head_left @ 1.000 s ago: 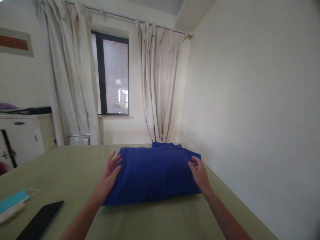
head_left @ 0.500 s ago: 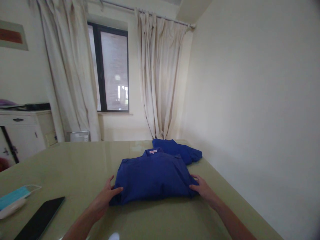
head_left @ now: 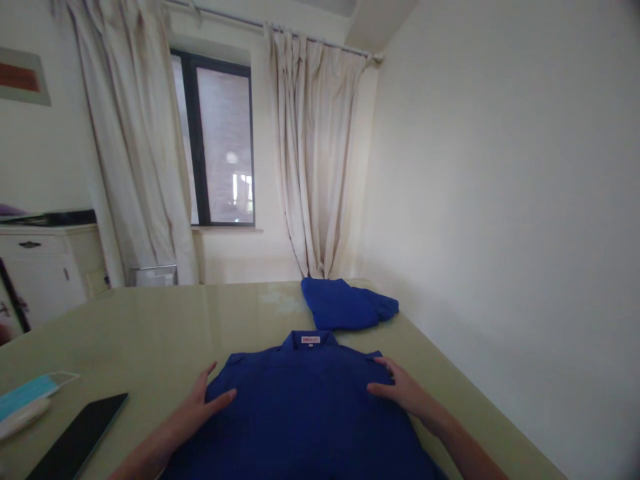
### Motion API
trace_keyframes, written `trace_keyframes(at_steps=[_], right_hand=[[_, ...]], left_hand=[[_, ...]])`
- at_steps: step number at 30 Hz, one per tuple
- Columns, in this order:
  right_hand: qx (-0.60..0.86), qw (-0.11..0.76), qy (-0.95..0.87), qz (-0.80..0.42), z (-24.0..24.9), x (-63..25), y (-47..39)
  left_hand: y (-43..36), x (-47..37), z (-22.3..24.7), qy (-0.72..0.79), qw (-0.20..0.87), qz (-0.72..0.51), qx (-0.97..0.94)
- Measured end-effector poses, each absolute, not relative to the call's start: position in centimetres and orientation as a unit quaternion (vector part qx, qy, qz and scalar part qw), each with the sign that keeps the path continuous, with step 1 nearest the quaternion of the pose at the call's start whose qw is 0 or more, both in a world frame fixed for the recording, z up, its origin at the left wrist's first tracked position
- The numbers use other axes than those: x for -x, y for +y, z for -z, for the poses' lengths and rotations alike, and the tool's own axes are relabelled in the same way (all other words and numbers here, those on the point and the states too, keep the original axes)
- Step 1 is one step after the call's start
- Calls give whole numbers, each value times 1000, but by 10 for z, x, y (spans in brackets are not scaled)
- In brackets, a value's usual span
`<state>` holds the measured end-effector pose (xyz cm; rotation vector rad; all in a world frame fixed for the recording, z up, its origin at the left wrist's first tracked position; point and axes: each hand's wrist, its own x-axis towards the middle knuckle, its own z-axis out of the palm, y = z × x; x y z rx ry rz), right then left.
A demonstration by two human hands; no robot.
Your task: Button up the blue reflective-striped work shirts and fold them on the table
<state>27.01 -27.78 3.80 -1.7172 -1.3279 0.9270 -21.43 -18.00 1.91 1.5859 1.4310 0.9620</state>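
Note:
A blue collared shirt (head_left: 305, 413) lies spread on the table in front of me, collar away from me and a white label with red print inside the collar. Its lower part runs out of view at the bottom. My left hand (head_left: 197, 407) is at its left side, thumb over the cloth and fingers apart. On the other side, my right hand (head_left: 400, 390) rests at the shirt's right shoulder, thumb and fingers spread against the fabric. Just beyond the collar lies a second blue garment (head_left: 345, 307), bundled up.
The pale green table (head_left: 200, 320) meets a white wall (head_left: 500, 200) on the right. At the left lie a black phone (head_left: 77, 437), a blue face mask (head_left: 30, 393) and a white object (head_left: 23, 420). Curtains (head_left: 320, 153) and a window (head_left: 225, 143) stand behind.
The shirt's folded bundle has opened out, its cloth now reaching toward me past the bottom edge. Its collar sits lower in view and apart from the second garment. Both hands remain at its sides.

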Motion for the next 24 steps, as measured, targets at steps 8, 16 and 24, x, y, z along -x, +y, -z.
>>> trace_keyframes(at_steps=[8, 16, 24], right_hand=[[619, 367, -565, -404, -46, -236, -266], [538, 376, -652, -381, -109, -286, -282], [632, 453, -617, -118, -215, -329, -172]], left_hand=[[-164, 185, -33, 501, 525, -387, -569], [-180, 191, -92, 383, 589, -378, -603], [-96, 95, -166, 399, 298, -571, -653]])
